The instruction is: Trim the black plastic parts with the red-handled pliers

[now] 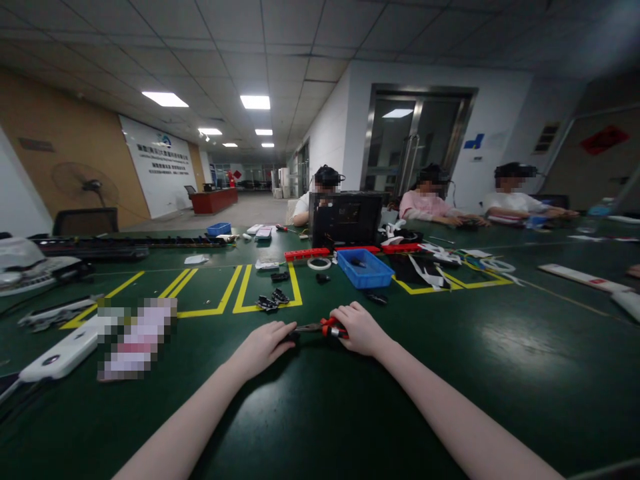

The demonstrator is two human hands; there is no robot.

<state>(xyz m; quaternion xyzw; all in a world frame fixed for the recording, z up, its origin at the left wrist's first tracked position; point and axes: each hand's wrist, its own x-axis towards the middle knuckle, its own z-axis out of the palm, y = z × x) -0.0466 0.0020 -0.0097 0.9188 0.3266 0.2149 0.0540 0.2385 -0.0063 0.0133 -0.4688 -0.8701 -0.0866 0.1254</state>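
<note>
My right hand [361,329] is closed round the red and black handles of a pair of long-nose pliers [330,328], whose metal jaws point left. At the jaw tips, my left hand [267,345] pinches a small black part [292,333], mostly hidden by the fingers. Whether the jaws grip that part cannot be made out. Beyond my left hand, several black pieces [273,300] lie within a yellow-taped rectangle [299,287]. A blue tray [367,277] with a dark item inside stands past my right hand, and another black piece [377,298] lies just in front of it.
A black box-like case [345,220] stands behind the tray, beside red strips [307,254] and a white tape roll [319,264]. A white power strip [70,350] and a blurred flat object [140,340] lie left. Several people wearing headsets sit across the green table [450,373].
</note>
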